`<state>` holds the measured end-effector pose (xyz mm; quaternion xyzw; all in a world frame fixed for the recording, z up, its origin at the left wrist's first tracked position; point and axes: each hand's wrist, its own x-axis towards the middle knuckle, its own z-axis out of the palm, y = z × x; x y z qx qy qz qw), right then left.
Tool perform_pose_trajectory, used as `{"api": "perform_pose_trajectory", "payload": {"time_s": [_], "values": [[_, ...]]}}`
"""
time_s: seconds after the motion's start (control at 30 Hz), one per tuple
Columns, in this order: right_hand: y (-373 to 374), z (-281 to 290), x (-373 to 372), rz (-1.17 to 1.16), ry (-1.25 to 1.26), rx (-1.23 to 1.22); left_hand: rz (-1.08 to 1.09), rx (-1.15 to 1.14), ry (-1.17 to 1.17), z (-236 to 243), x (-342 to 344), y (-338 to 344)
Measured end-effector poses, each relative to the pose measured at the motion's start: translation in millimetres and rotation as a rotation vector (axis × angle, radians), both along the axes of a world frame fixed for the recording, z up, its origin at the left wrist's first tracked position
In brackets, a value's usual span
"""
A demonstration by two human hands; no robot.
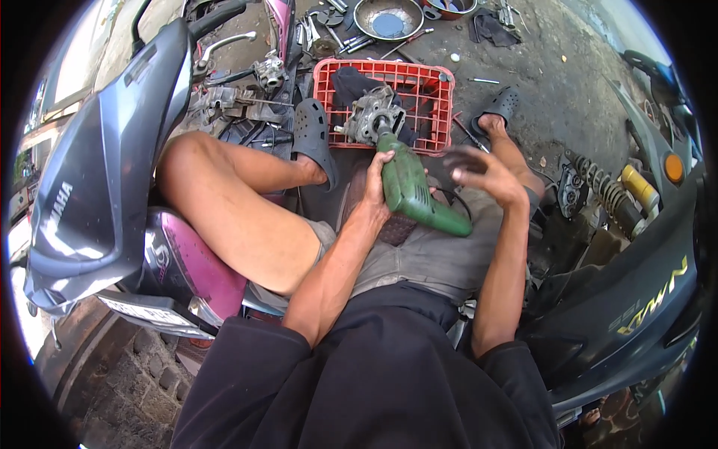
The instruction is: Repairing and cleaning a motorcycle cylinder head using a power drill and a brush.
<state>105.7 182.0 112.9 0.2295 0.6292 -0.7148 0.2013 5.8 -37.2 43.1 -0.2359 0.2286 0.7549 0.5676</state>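
My left hand (376,182) grips a green power drill (425,208), whose front end meets a cast metal part (368,112) with several bosses. That part sits on dark cloth (353,81) at a red plastic crate (441,90), between my feet. Just right of the drill, my right hand (485,173) is raised with its fingers apart and smeared by motion, holding nothing that I can see. A black cable loops out of the drill near that hand.
Scooter panels (97,187) flank me at left, a dark scooter body (621,322) at right. Loose metal parts (224,105) lie left of the crate. A shock absorber (598,187) is on the right. A metal bowl (389,16) and tools (336,34) lie behind the crate.
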Motion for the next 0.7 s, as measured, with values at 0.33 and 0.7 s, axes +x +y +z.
{"api": "perform_pose_trajectory", "payload": {"time_s": [0.33,0.7], "values": [[163,-237,-120,-0.33,-0.363,0.749,0.034,-0.069,-0.15,24,-3,2],[182,-308,-219,-0.276,-0.42,1.118,0.114,-0.124,-0.395,37,-16,-5]]}}
